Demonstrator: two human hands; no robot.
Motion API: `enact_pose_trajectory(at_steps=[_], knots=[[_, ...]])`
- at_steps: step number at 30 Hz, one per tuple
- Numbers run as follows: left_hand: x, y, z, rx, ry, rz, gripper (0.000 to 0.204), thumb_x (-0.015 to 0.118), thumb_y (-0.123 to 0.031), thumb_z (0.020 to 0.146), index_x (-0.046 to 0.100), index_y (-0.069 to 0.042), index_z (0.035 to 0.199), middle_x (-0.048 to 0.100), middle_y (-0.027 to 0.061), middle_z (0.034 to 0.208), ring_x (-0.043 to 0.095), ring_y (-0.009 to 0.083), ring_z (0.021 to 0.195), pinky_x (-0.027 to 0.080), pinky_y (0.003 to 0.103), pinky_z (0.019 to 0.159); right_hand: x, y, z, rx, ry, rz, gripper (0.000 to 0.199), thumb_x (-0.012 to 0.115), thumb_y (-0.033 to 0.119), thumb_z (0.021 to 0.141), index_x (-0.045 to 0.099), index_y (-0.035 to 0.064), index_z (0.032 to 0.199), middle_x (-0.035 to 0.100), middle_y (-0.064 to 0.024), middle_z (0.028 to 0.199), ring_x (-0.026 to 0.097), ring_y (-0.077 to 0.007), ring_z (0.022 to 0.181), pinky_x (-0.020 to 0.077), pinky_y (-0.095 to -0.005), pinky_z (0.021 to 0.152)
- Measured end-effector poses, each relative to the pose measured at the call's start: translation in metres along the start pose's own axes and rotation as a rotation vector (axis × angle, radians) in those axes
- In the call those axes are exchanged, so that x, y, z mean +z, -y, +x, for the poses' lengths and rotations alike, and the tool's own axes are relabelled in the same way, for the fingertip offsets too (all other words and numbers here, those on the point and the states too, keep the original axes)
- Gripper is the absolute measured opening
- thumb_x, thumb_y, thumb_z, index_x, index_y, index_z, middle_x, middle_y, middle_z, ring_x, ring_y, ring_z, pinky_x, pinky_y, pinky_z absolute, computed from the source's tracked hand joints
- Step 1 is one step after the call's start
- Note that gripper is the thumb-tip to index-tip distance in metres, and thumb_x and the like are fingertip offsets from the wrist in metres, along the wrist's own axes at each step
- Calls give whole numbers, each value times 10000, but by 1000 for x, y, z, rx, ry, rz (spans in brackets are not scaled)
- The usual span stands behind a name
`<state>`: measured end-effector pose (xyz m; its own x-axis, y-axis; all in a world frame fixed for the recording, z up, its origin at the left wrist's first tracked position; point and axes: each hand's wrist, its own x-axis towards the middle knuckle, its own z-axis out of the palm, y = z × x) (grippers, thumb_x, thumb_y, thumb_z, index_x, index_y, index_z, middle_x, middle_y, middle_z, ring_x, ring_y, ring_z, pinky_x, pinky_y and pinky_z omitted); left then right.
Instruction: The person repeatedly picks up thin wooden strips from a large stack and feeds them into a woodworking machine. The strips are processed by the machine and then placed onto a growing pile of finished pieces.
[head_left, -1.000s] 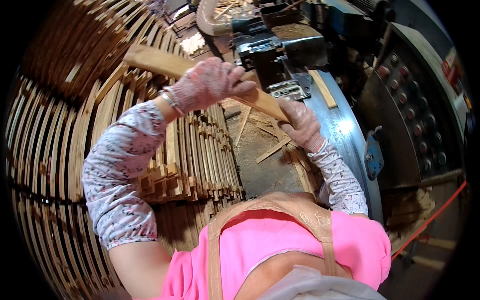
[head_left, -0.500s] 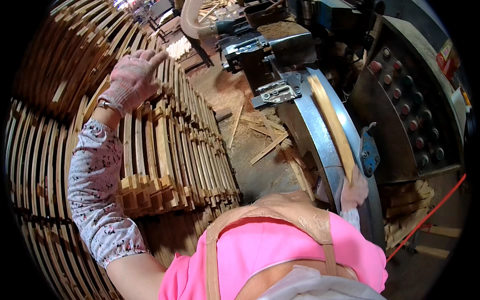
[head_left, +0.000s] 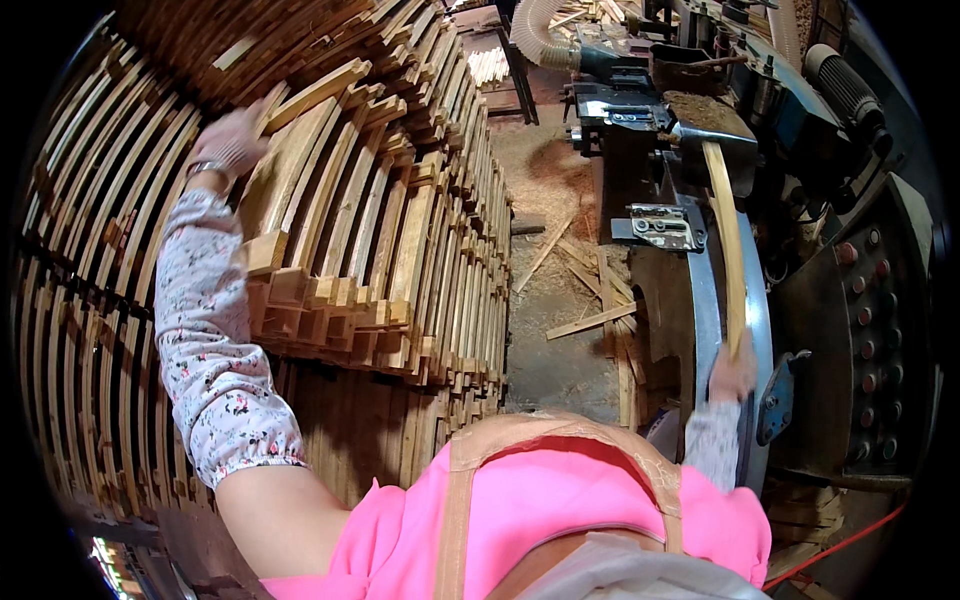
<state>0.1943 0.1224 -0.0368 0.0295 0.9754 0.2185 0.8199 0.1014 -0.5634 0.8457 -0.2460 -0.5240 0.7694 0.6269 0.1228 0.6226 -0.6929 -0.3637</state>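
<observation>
My right hand (head_left: 733, 378), in a light glove, is closed on the near end of a long, slightly curved wooden strip (head_left: 727, 230). The strip lies along a curved steel machine bed (head_left: 757, 290), and its far end meets the metal hood (head_left: 715, 150). On the left, my left hand (head_left: 230, 145), in a pinkish knitted glove, is at the upper left edge of a stack of wooden pieces (head_left: 345, 215). Its fingers, somewhat blurred, close around the near end of a wooden slat (head_left: 318, 95) lying slanted across the stack.
A metal guide block (head_left: 657, 230) sits beside the bed. At right stand a blue bracket (head_left: 778, 400) and a control panel (head_left: 870, 330) with several buttons. Offcuts (head_left: 590, 320) and sawdust litter the floor. More stacked slats (head_left: 100, 190) rise at far left. A ribbed hose (head_left: 545, 35) runs to the machine.
The view has turned left. The wooden strip has slid forward to the hood with my right hand behind it. My left hand, open above the stack before, has come down onto a slat.
</observation>
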Motion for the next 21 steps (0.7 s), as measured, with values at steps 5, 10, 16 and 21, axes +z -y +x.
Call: enact_pose_trajectory(at_steps=[5, 10, 16, 21], knots=[[103, 95, -24, -331, 157, -274, 761, 697, -247, 842, 475, -37, 1539, 641, 302, 1366, 635, 421, 1270, 532, 472, 1058, -46, -113, -148, -48, -52, -153, 594, 736, 251, 901, 584, 113, 1458, 661, -185, 1330, 605, -422, 1193, 494, -515, 1022], [111, 92, -37, -148, -12, 28, 485, 699, -184, 863, 599, -23, 1309, 664, 221, 1325, 652, 423, 1212, 550, 491, 1016, -71, -93, -162, -33, -156, -138, 580, 761, 238, 869, 617, 127, 1420, 675, -166, 1328, 609, -400, 1215, 496, -506, 1033], [-14, -3, -80, -141, 164, -129, 660, 682, -131, 897, 464, -115, 1520, 588, 177, 1469, 641, 327, 1251, 539, 424, 1042, -7, -42, -16, -232, -246, -135, 605, 767, 274, 851, 619, 138, 1422, 719, -114, 1225, 629, -335, 1162, 506, -496, 1002], [-48, -20, -92, 177, -122, 204, 833, 691, -84, 919, 272, -173, 1634, 660, 126, 1205, 666, 304, 1071, 566, 435, 919, -10, 32, 58, -211, 41, -156, 594, 744, 368, 883, 636, 124, 1414, 718, -155, 1206, 623, -348, 1165, 497, -486, 1017]])
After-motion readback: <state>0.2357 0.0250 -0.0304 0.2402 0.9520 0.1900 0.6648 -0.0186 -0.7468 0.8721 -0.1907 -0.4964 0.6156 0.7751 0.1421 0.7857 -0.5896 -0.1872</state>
